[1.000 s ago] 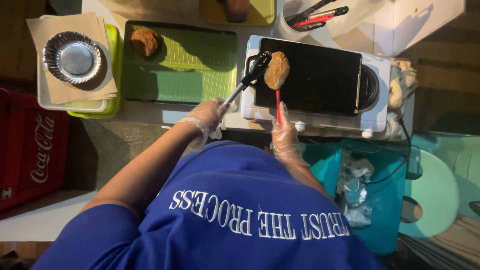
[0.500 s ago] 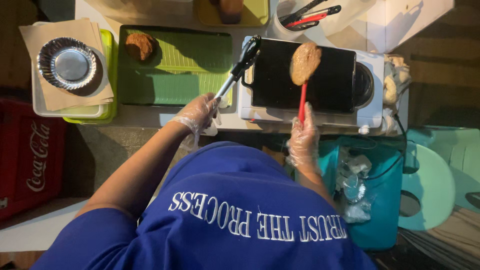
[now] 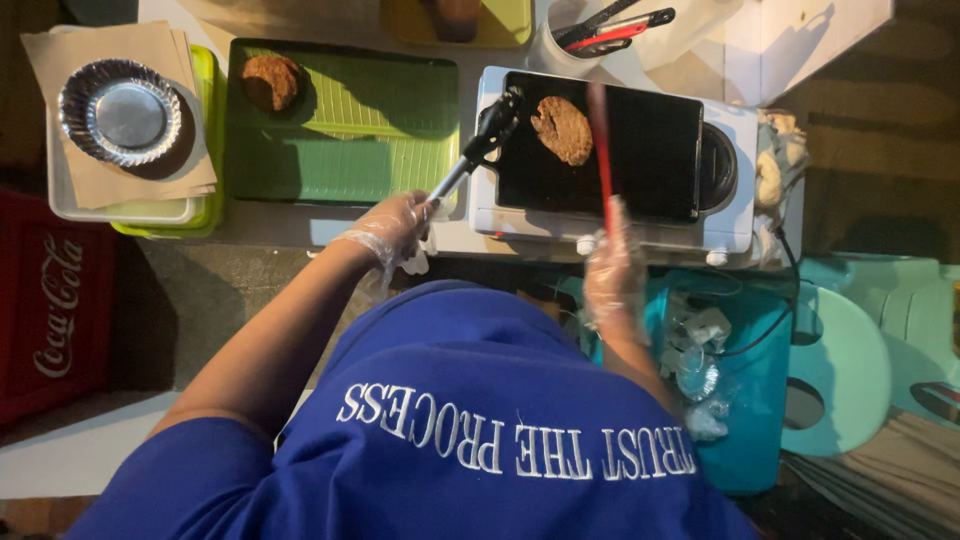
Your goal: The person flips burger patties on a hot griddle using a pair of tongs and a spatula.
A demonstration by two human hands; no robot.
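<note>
With the round browned patty (image 3: 562,129) lying on the black griddle plate (image 3: 640,150), your gloved left hand (image 3: 392,226) grips black-tipped tongs (image 3: 480,150) and your right (image 3: 612,268) a red-handled turner (image 3: 602,140) (blurred), so next, slide under cleanly.

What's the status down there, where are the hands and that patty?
Left hand grips black tongs, tips at the griddle edge. Right hand holds a red-handled turner. Patty flat on the griddle. Nothing blocking it.
</note>
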